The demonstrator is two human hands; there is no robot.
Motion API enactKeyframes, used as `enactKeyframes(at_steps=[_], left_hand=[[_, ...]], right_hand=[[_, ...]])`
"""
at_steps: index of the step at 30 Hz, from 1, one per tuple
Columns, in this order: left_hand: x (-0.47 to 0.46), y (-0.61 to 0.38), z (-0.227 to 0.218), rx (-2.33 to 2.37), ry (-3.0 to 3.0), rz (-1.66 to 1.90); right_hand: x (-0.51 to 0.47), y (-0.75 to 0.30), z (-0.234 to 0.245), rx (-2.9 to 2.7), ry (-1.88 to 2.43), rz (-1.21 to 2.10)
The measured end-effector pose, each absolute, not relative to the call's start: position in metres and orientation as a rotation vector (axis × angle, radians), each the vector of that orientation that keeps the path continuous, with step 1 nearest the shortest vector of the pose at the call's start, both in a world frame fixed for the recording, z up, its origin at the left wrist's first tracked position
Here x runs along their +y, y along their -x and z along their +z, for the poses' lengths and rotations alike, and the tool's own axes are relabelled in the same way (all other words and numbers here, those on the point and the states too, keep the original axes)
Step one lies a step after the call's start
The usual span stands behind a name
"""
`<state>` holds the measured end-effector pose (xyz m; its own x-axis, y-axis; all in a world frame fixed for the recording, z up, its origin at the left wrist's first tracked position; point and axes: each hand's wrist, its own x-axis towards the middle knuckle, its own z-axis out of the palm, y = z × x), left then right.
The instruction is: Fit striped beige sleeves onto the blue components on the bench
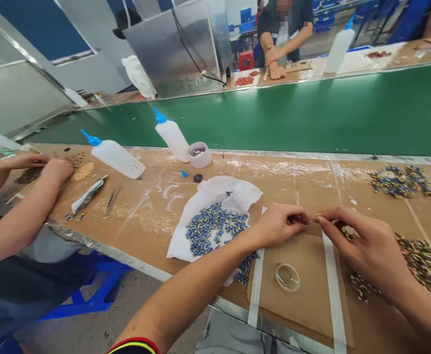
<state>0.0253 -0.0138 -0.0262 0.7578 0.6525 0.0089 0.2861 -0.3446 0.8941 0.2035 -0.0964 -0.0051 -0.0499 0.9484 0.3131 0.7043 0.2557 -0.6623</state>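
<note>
Above a cardboard pad (307,300) with white tape strips, my left hand (280,225) and my right hand (366,241) meet almost fingertip to fingertip. Each is closed in a pinch; whatever lies between the fingertips is too small to make out. A small clear round dish (287,278) rests on the pad below them. Left of my left forearm, small blue-and-yellow pieces (215,223) are heaped on a white sheet (180,246). A pile of small brown-and-gold pieces (422,260) lies beside and partly behind my right hand.
White squeeze bottles with blue tips (117,157) (173,140) and a tape roll (200,155) stand along the back. A green belt (274,118) runs beyond. More blue pieces (402,181) lie far right. A co-worker's hands (55,169) are at the left; another person (285,34) sits opposite.
</note>
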Motion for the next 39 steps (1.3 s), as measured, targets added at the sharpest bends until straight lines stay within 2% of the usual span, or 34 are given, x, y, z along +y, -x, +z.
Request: enactKeyframes(at_steps=[5,8,13,22,29,35,39], left_hand=[[-0.012,-0.027,-0.019,0.714,-1.926,0.428],[-0.011,-0.027,-0.016,0.710,-1.914,0.415],[-0.011,-0.028,-0.016,0.707,-1.899,0.416],[-0.008,-0.026,-0.019,0.669,-1.872,0.458],[-0.005,-0.024,-0.018,0.670,-1.856,0.432],[-0.005,-0.023,-0.016,0.667,-1.898,0.426],[-0.004,-0.021,-0.013,0.669,-1.912,0.396]], right_hand=[[-0.095,-0.207,0.003,-1.693,1.555,0.488],[-0.102,-0.208,0.014,-1.583,1.464,0.669],[-0.112,-0.200,0.030,-1.870,1.064,1.083],[-0.115,-0.174,0.012,-2.109,1.008,1.246],[-0.109,-0.185,0.019,-2.109,1.105,1.156],[-0.092,-0.248,0.018,-1.952,1.717,0.638],[-0.090,-0.267,0.012,-1.990,1.843,0.647]])
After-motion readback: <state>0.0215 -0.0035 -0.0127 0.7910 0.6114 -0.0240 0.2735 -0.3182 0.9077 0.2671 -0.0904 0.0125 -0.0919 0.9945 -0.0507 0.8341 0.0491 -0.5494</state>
